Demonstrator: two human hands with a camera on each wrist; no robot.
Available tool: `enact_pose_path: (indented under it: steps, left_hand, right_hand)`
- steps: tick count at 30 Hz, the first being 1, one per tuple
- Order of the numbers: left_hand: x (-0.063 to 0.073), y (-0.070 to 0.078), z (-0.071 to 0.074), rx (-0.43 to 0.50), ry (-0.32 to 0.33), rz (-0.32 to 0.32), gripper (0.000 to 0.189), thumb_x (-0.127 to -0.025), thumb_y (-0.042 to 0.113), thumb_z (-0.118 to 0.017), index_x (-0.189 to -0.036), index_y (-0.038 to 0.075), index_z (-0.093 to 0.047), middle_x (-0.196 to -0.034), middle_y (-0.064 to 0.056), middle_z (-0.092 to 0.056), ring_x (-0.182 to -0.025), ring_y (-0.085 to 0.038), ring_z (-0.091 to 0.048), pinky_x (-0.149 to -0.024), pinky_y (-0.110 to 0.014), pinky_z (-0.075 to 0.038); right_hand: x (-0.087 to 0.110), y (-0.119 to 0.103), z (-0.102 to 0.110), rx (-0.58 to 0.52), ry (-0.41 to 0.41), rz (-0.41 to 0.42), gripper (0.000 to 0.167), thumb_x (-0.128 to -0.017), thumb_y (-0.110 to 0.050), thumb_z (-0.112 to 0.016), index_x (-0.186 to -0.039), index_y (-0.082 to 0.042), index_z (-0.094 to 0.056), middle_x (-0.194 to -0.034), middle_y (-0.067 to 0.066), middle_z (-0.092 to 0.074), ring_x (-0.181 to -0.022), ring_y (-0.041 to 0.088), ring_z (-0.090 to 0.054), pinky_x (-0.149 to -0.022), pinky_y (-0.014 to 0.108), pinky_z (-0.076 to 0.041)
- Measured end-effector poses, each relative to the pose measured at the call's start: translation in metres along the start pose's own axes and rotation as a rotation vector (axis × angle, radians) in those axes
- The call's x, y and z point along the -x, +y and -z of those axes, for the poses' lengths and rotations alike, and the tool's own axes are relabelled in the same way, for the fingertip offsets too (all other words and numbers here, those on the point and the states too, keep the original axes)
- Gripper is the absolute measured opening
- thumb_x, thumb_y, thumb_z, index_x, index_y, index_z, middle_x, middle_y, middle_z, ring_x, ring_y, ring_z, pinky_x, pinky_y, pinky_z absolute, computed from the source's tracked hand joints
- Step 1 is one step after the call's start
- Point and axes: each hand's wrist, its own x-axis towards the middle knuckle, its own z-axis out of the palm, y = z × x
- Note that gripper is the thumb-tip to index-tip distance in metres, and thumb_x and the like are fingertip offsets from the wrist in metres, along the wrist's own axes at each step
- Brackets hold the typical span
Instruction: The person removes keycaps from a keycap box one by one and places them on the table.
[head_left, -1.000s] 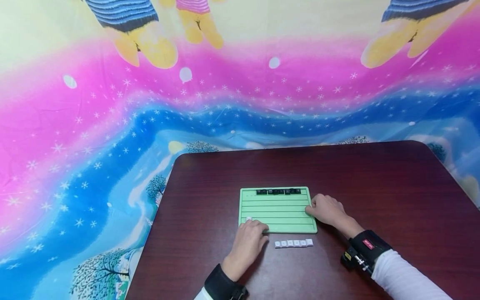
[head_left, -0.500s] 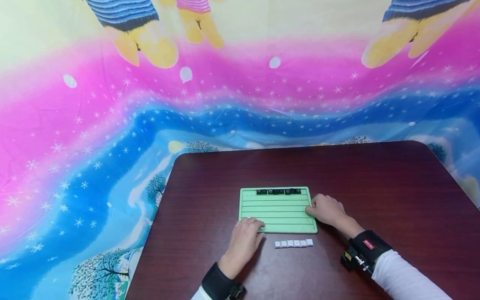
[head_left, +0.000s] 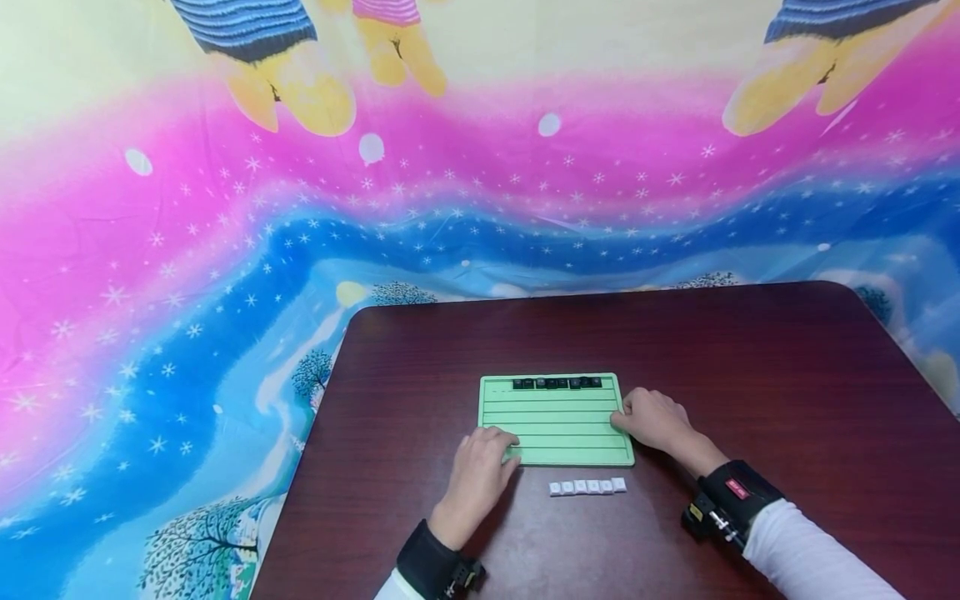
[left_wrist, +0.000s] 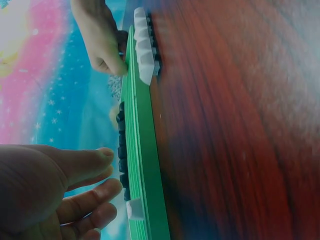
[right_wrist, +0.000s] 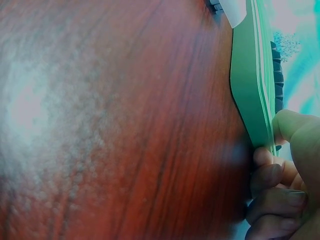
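A green grooved board (head_left: 562, 424) lies on the table with a row of black keycaps (head_left: 557, 383) along its far edge. At its right edge, my right hand (head_left: 655, 419) grips the board, thumb on top and fingers curled at the side in the right wrist view. Over the board's near left corner is my left hand (head_left: 480, 462), fingers loosely bent and holding nothing. Close to those fingertips, a single white keycap (left_wrist: 134, 209) sits on the board in the left wrist view; from the head the hand hides it.
Several white keycaps (head_left: 587, 487) stand in a row on the dark wooden table (head_left: 720, 350), just in front of the board's near edge. A printed cloth (head_left: 480, 167) hangs behind the table and down its left side.
My left hand has drawn back a little to the left along the board's near left corner, and the white keycap there has gone out of the head view. The right hand stays put.
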Motion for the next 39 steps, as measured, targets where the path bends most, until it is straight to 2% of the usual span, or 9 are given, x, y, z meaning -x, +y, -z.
enact_pose_path:
  steps: [7,19,26,39]
  left_hand:
    - [-0.002,-0.006,0.001,-0.01,-0.015,0.032,0.024,-0.083,0.026,-0.083,-0.105,0.018,-0.077,-0.101,0.003,-0.075,-0.092,-0.016,-0.064,-0.071,-0.025,-0.047]
    - [-0.002,-0.011,0.001,-0.006,0.019,0.068,0.028,-0.082,0.024,-0.084,-0.108,0.017,-0.076,-0.103,0.002,-0.075,-0.094,-0.018,-0.065,-0.072,-0.027,-0.048]
    - [-0.003,-0.013,-0.001,-0.006,0.022,0.099,0.031,-0.083,0.024,-0.084,-0.111,0.017,-0.075,-0.107,0.0,-0.074,-0.1,-0.02,-0.066,-0.074,-0.031,-0.05]
    - [-0.006,-0.018,-0.007,0.003,0.024,0.111,0.031,-0.083,0.019,-0.082,-0.113,0.016,-0.075,-0.108,-0.002,-0.075,-0.099,-0.021,-0.066,-0.076,-0.033,-0.053]
  right_hand:
    - [0.001,-0.003,0.002,0.005,-0.011,-0.019,0.044,-0.086,-0.028,-0.064,-0.053,-0.02,-0.036,-0.051,-0.009,-0.026,-0.049,0.009,-0.024,-0.048,0.024,-0.017]
    - [-0.001,0.0,0.0,-0.003,-0.022,-0.016,0.044,-0.086,-0.029,-0.064,-0.052,-0.021,-0.038,-0.051,-0.009,-0.027,-0.048,0.009,-0.025,-0.047,0.025,-0.017]
    - [0.0,0.0,-0.001,0.006,-0.002,-0.007,0.044,-0.086,-0.029,-0.064,-0.053,-0.02,-0.037,-0.051,-0.009,-0.026,-0.048,0.01,-0.025,-0.047,0.024,-0.017]
    - [-0.001,0.0,0.0,0.012,-0.002,-0.014,0.045,-0.087,-0.031,-0.064,-0.053,-0.02,-0.037,-0.051,-0.009,-0.026,-0.049,0.01,-0.024,-0.047,0.025,-0.017]
